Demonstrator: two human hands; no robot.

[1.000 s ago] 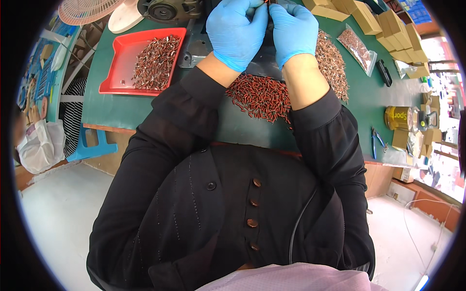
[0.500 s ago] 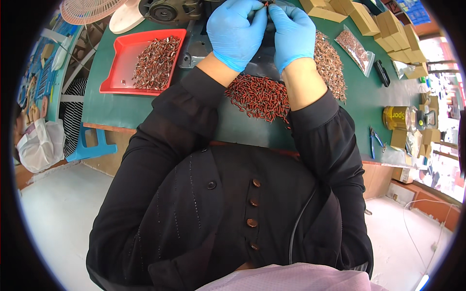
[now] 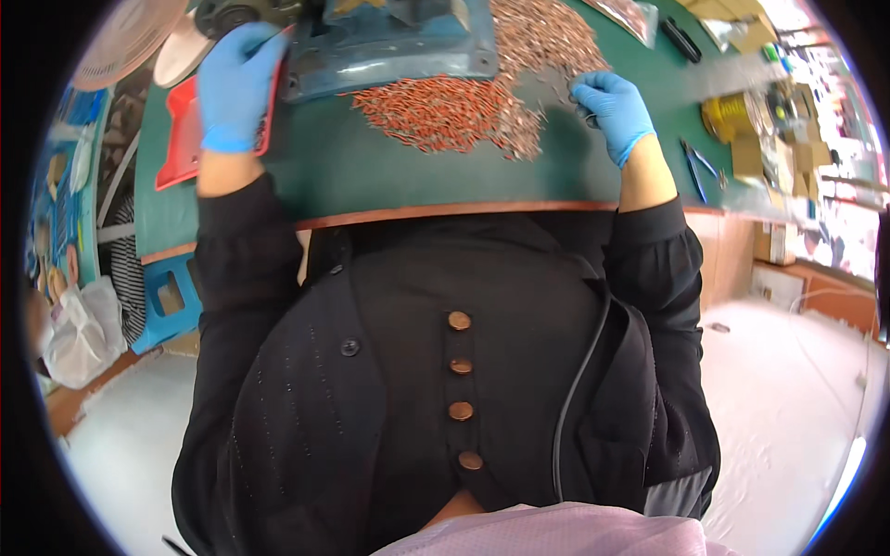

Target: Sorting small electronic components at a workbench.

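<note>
Both my hands wear blue gloves. My left hand [image 3: 236,88] is far out to the left over the red tray [image 3: 178,148], its fingertips pinching a thin small part. My right hand [image 3: 612,104] rests on the right edge of a wide pile of small copper-coloured parts [image 3: 445,111] on the green table [image 3: 371,176]. Its fingers are curled down into the parts, and what they hold is hidden. A blue-grey machine base [image 3: 389,46] stands behind the pile, between my hands.
Blue-handled pliers [image 3: 695,167] and a yellow roll [image 3: 728,116] lie to the right, with cardboard boxes beyond. A fan [image 3: 125,37] stands at the far left. A blue stool [image 3: 167,296] and a plastic bag [image 3: 79,334] sit on the floor at left.
My hands were together over the machine, working a small piece. They have parted: the left swung out to the red tray, the right dropped to the pile. The view has tilted closer to the table.
</note>
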